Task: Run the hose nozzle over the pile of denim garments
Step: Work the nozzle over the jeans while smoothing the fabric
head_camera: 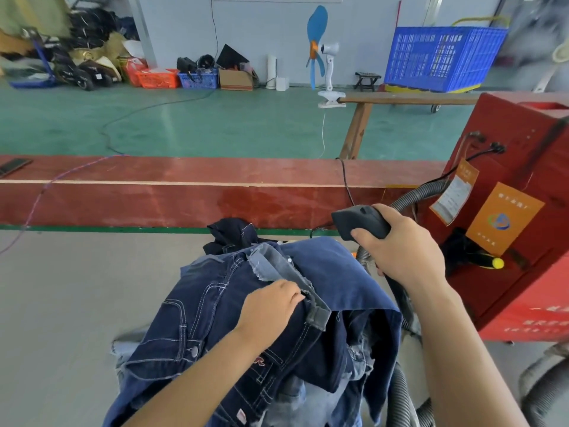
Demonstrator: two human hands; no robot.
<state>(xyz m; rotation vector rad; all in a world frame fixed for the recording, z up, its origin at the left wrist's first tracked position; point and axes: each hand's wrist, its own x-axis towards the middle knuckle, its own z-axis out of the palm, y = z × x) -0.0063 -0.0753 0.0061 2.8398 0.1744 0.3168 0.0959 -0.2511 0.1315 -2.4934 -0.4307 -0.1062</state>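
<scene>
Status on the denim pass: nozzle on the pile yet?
Done: right hand grips the hose nozzle; left hand rests on the denim pile. In hand: nozzle sits above the pile's far edge, not touching. Left: the sweep over the garments.

A black hose nozzle [358,221] on a grey ribbed hose [412,197] is held above the far right edge of a heaped pile of dark and faded denim garments [261,328].

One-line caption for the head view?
Right hand holds nozzle above jeans pile; left hand rests on it.
</scene>
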